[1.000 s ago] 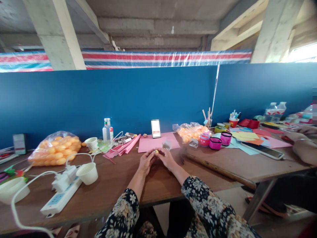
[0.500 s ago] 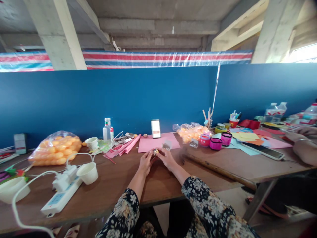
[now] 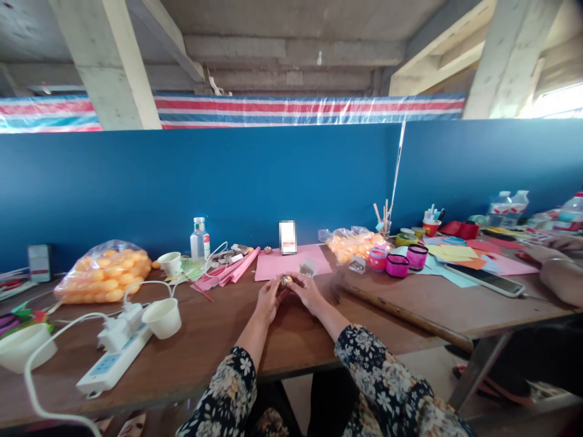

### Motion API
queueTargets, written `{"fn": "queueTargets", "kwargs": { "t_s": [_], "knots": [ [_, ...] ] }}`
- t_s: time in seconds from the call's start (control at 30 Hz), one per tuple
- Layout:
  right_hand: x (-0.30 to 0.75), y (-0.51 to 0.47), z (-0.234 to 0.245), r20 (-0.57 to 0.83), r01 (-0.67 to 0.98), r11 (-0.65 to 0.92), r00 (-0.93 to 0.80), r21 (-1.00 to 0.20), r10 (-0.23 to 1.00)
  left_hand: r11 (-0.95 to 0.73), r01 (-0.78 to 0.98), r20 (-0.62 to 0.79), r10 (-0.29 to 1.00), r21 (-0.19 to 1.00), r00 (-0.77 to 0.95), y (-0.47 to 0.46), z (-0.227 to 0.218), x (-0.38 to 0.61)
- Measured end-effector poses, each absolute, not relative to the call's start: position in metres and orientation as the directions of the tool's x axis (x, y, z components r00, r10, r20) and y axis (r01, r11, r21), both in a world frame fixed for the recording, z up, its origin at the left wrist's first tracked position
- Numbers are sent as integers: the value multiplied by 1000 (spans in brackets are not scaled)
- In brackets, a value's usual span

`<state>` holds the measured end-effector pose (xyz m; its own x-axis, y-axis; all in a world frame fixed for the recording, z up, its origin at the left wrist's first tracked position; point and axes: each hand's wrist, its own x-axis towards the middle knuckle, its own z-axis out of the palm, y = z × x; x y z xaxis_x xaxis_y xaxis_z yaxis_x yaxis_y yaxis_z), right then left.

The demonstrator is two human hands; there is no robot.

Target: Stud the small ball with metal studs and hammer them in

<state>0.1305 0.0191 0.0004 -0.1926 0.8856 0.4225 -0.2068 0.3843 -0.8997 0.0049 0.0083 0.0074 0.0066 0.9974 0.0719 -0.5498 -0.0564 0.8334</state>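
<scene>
Between my two hands, above the brown table (image 3: 218,349), is a small shiny gold ball (image 3: 285,280). The fingers of my left hand (image 3: 269,297) close on its left side. From the right, the fingertips of my right hand (image 3: 306,290) press on it too. Just behind my hands lies a pink sheet of paper (image 3: 268,267), with a small clear box (image 3: 307,267) on its near part. A second small round shiny ball (image 3: 267,249) rests at the back left of the sheet. A white upright card or screen (image 3: 287,237), partly blurred, stands behind it.
On the left are a bag of orange balls (image 3: 107,273), a white cup (image 3: 161,318) and a power strip (image 3: 113,358) with cables. Rightward sit another bag of orange balls (image 3: 350,244), purple rings (image 3: 397,265), a phone (image 3: 485,280) and another person's arm (image 3: 562,276). A blue partition (image 3: 273,176) runs behind.
The gold ball has turned slightly between my fingers, and my hands stay in nearly the same place. The whole view has shifted very slightly.
</scene>
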Motion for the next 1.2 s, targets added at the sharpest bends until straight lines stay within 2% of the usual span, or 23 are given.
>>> {"fn": "queueTargets", "kwargs": {
  "t_s": [0.4,0.7,0.97,1.2],
  "knots": [
    [129,15,3,441,-223,392,-252,-893,861,-41,-543,60,998,839,17,9,6,2],
    [129,18,2,326,-359,251,-167,-899,930,-40,-547,67,997,836,30,8,8,5],
    [128,19,2,308,-406,210,-192,-890,932,-68,-539,78,997,840,-3,8,6,6],
    [129,17,4,286,-426,190,-175,-885,942,-72,-492,118,991,868,63,5,8,7]
  ]
}}
